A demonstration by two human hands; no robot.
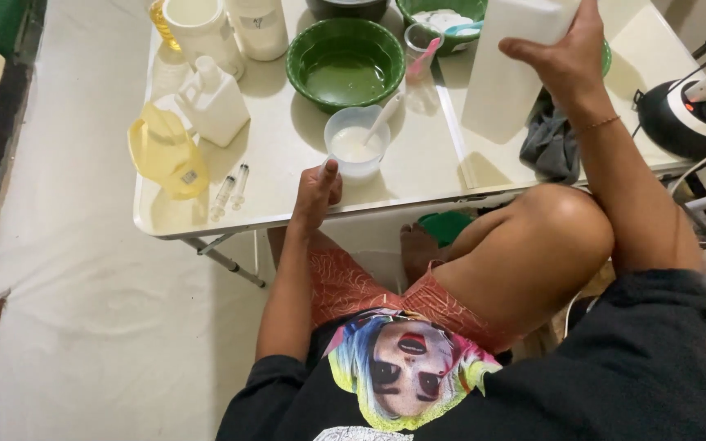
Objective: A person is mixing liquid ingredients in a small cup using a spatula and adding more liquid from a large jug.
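White plastic bottle [510,69], tall and rectangular, held upright over the far right part of the white folding table [288,208], gripped near the top by the right hand [565,57] with fingers wrapped around its upper edge. Base of the bottle hanging just above the tabletop, next to a crumpled grey cloth [551,145].

Left hand [317,194] rested at the near table edge, fingers curled closed around a small thin clear object, too little of it visible to tell what kind. Just beyond that hand, a small clear cup [356,143] of white liquid with a white spoon [384,117] leaning in it.

Behind the cup, a green bowl [346,61] holding a little clear liquid. To its right, a clear tumbler [422,57] with a pink stick inside, and a second green bowl [441,20] at the far edge with white contents.

On the left part of the table: a yellow jug [165,151] lying tilted, a white square bottle [212,102] just beside it, two small syringes [230,192] lying side by side near the front edge, and a white tub [199,28] at the far corner.

Off the right end of the table, a round black appliance [680,122] with cables.
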